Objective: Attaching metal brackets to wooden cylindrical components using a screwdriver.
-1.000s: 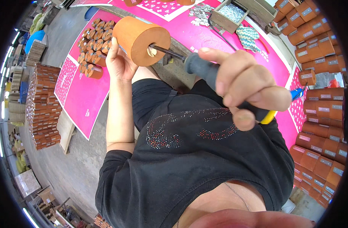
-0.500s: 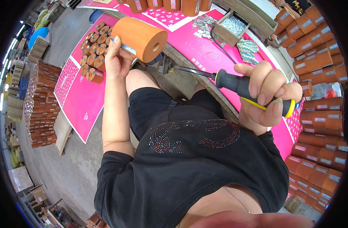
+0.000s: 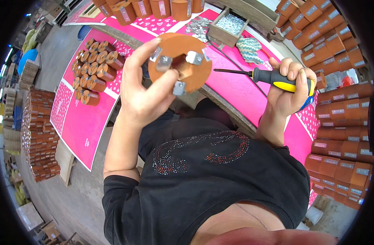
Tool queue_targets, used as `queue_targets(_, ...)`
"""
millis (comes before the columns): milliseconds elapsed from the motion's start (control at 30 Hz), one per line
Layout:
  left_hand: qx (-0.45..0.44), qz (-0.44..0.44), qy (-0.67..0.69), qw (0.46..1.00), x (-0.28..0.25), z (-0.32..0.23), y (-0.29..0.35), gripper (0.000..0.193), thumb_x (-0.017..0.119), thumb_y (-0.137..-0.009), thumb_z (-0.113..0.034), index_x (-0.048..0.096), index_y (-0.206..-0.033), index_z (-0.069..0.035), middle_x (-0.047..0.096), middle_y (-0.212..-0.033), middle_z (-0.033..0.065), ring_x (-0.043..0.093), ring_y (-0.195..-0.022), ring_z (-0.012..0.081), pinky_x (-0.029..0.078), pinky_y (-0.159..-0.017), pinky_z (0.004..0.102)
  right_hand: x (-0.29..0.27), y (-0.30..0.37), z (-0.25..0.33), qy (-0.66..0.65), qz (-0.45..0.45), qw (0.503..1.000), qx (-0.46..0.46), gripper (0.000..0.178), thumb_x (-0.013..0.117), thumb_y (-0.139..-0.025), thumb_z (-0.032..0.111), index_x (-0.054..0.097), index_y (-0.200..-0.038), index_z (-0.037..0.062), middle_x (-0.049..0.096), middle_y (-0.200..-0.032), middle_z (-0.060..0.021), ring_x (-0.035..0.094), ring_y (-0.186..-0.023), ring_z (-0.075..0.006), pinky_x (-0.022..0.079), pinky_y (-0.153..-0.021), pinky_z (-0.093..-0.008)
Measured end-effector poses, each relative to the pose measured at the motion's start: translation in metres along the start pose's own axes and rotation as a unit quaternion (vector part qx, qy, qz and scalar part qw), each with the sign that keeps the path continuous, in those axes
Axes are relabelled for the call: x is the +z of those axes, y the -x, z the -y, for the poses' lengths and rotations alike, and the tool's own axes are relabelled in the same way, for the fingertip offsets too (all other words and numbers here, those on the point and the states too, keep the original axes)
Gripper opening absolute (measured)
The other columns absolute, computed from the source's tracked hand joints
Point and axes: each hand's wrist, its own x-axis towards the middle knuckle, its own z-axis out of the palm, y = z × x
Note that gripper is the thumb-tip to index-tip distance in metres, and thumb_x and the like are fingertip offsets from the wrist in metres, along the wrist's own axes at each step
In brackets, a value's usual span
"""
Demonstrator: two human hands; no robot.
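Note:
My left hand (image 3: 144, 92) grips an orange-brown wooden cylinder (image 3: 167, 42), held up in front of my chest. One end of it faces me, showing a dark hollow in the middle and several small metal plates (image 3: 194, 57) bent over the rim. The thumb presses at the edge of the hollow; the other fingers are mostly behind the cylinder. My right hand (image 3: 292, 83) is closed round the black and yellow handle of a screwdriver (image 3: 263, 76). Its dark shaft points left, and the tip is a short way from the cylinder, not touching it.
Over a pink-covered bench stand a wooden box (image 3: 229, 27) of small metal pieces, loose metal plates (image 3: 198, 27), a patterned cloth (image 3: 251, 50) and a black cable. Finished-looking cylinders (image 3: 98, 70) stand grouped at left. Stacked cylinders (image 3: 344, 98) rise at right, with another stack (image 3: 39, 134) on the floor.
My left hand has turned the cylinder from lying sideways to end-on, so its plated end shows. The screwdriver has levelled out, and my right hand's grip has shifted. The whole view has shifted slightly.

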Motion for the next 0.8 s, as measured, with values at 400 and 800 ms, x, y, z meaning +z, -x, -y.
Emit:
queue_targets(400, -0.133, 0.065, 0.205, 0.967, 0.091, -0.004, 0.008, 0.045, 0.085, -0.051, -0.013, 0.062, -0.089, -0.005, 0.047, -0.120, 0.0198, 0.054, -0.102, 0.0308, 0.047, -0.081, 0.0375, -0.033, -0.006, 0.023, 0.049, -0.035, 0.996, -0.068, 0.004, 0.044, -0.090, 0.009, 0.047, -0.092, 0.0080, 0.050, -0.076, -0.0107, 0.051, -0.074, -0.0227, 0.054, -0.074, -0.0550)
queue_targets(800, -0.186, 0.087, 0.108, 0.973, 0.147, -0.012, 0.010, 0.054, 0.084, -0.055, -0.027, 0.060, -0.101, -0.011, 0.039, -0.126, 0.0210, 0.037, -0.115, 0.0408, 0.037, -0.094, 0.0471, -0.037, -0.001, 0.033, 0.205, 0.024, 0.978, -0.031, 0.006, 0.044, -0.087, 0.000, 0.049, -0.088, 0.0030, 0.053, -0.073, -0.0116, 0.053, -0.068, -0.0208, 0.055, -0.070, -0.0490)
